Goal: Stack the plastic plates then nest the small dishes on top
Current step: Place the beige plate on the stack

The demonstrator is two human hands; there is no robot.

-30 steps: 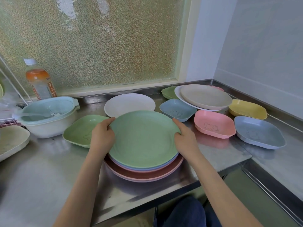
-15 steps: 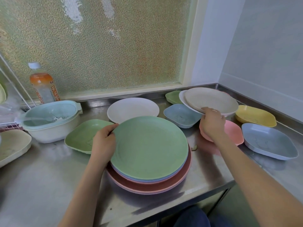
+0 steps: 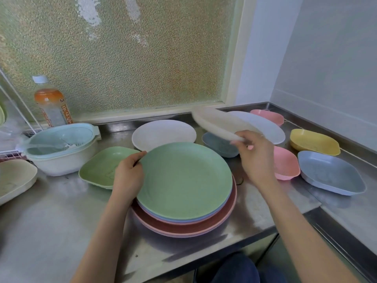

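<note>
On a steel table (image 3: 51, 221) beneath a frosted window (image 3: 122, 58), the left hand (image 3: 128, 176) gripped the rim of the green plate (image 3: 183, 180); the right hand (image 3: 257, 158) pinched a tilted beige plate (image 3: 216, 123) aloft.

Drink bottle (image 3: 51, 103), blue strainer bowl (image 3: 61, 139), possibly wire rack (image 3: 10, 155), frosted window (image 3: 122, 54)

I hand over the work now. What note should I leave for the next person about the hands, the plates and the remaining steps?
Left hand holds the left rim of the green plate, top of the stack near the counter's front edge.
Right hand pinches the beige plate, lifted and tilted above the blue dish.
Done: several plates stacked.
Left: add the beige plate, the back white plate and the right white plate; then nest the small dishes, such as the green dish, pink dish and yellow dish, on top.
</note>
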